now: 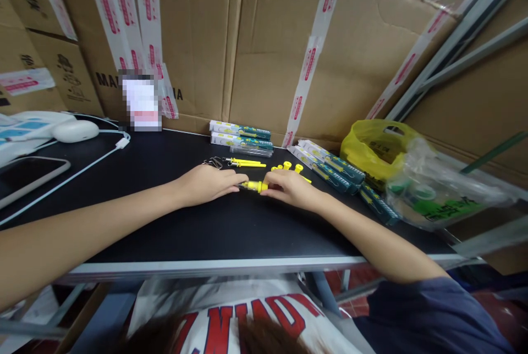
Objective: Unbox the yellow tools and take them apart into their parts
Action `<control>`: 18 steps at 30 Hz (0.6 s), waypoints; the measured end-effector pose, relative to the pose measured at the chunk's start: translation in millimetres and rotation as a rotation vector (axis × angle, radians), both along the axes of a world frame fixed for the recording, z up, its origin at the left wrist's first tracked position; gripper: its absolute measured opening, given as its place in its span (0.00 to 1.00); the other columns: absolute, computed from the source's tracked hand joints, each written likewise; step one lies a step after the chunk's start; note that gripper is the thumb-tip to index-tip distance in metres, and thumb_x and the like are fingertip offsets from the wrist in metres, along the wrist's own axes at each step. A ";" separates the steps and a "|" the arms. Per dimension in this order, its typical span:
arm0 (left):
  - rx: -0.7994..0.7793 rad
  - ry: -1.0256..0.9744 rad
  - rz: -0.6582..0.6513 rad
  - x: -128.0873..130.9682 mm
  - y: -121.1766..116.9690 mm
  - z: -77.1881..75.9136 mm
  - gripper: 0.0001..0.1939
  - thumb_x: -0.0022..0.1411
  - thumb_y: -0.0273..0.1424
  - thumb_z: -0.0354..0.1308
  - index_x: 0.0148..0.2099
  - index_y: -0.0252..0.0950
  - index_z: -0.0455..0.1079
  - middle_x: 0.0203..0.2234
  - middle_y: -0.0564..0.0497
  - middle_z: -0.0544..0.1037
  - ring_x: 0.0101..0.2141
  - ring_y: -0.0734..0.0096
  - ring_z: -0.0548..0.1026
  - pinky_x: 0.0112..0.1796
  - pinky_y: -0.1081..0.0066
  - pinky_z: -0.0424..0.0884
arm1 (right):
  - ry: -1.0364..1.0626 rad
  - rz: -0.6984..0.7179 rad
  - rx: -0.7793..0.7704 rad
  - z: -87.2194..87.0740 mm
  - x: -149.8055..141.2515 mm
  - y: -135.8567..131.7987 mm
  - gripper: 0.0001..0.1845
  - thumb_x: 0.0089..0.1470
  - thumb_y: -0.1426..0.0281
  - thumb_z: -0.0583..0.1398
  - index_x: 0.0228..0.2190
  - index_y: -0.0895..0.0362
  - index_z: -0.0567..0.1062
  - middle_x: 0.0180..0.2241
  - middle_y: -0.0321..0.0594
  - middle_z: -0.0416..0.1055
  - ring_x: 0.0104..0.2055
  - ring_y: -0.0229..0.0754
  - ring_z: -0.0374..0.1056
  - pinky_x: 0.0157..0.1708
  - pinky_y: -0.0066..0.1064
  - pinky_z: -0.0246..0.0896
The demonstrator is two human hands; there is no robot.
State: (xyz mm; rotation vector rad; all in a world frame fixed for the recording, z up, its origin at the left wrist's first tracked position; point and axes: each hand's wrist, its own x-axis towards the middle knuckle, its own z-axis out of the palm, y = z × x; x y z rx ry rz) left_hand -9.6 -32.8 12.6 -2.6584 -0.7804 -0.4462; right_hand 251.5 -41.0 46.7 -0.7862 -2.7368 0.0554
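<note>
Between my two hands, low over the black tabletop (256,227), is a small yellow and dark tube-shaped piece (252,185); its exact kind I cannot make out. My left hand (211,182) pinches its dark left end between thumb and fingers. At the yellow right end, my right hand (291,188) has its fingertips closed on it. Just behind my hands lie slim yellow sticks with metal ends (247,162) and metal clips (213,162). Several small yellow capped parts (287,165) sit behind my right hand, which partly hides them.
Small printed boxes (241,137) are stacked at the back, with clear tubes (251,151) before them. More printed boxes (330,164) lie at right, near a yellow plastic bag (363,148) and a clear bag (445,194). A phone (33,178) and white cable (94,157) lie left. Cardboard (198,40) stands behind.
</note>
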 end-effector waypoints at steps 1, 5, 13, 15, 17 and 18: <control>0.005 0.008 -0.002 0.0 0.0 -0.1 0.16 0.70 0.37 0.43 0.55 0.42 0.63 0.37 0.52 0.77 0.30 0.74 0.76 0.27 0.77 0.66 | -0.011 0.015 0.010 0.4 0.1 -0.2 0.12 0.59 0.63 0.55 0.28 0.57 0.67 0.26 0.37 0.65 0.28 0.37 0.61 0.29 0.26 0.52; 0.029 0.031 0.003 -0.4 0.5 -1.0 0.16 0.69 0.37 0.44 0.56 0.42 0.63 0.37 0.52 0.77 0.31 0.73 0.77 0.27 0.77 0.66 | -0.033 0.007 0.010 1.3 1.0 -1.5 0.13 0.58 0.61 0.56 0.28 0.57 0.67 0.25 0.36 0.65 0.27 0.36 0.60 0.29 0.26 0.51; 0.014 -0.027 0.037 0.9 -0.5 -1.9 0.17 0.70 0.38 0.42 0.56 0.41 0.63 0.41 0.50 0.77 0.33 0.73 0.77 0.28 0.79 0.67 | 0.198 -0.190 -0.456 -6.7 -8.2 -6.9 0.26 0.63 0.54 0.42 0.27 0.58 0.66 0.19 0.32 0.60 0.21 0.33 0.57 0.26 0.26 0.52; 0.003 -0.060 0.028 1.2 -1.1 -2.2 0.17 0.70 0.38 0.42 0.56 0.41 0.63 0.40 0.50 0.77 0.34 0.74 0.77 0.30 0.79 0.67 | 0.269 -0.195 -0.589 -10.4 -10.5 -7.4 0.26 0.62 0.52 0.42 0.26 0.58 0.65 0.17 0.30 0.58 0.20 0.33 0.55 0.25 0.26 0.52; -0.005 -0.075 0.025 1.0 -1.1 -2.3 0.17 0.70 0.38 0.42 0.56 0.41 0.64 0.40 0.50 0.78 0.34 0.74 0.77 0.30 0.79 0.67 | 0.316 -0.193 -0.624 -12.4 -11.4 -7.5 0.25 0.62 0.52 0.44 0.26 0.58 0.64 0.17 0.30 0.58 0.20 0.32 0.53 0.25 0.26 0.51; -0.006 -0.073 0.028 0.9 -0.9 -2.3 0.17 0.70 0.38 0.42 0.56 0.41 0.64 0.40 0.50 0.78 0.34 0.74 0.77 0.30 0.79 0.67 | 0.326 -0.189 -0.610 -12.7 -11.4 -7.4 0.24 0.62 0.52 0.45 0.26 0.58 0.64 0.18 0.30 0.58 0.20 0.32 0.53 0.25 0.25 0.51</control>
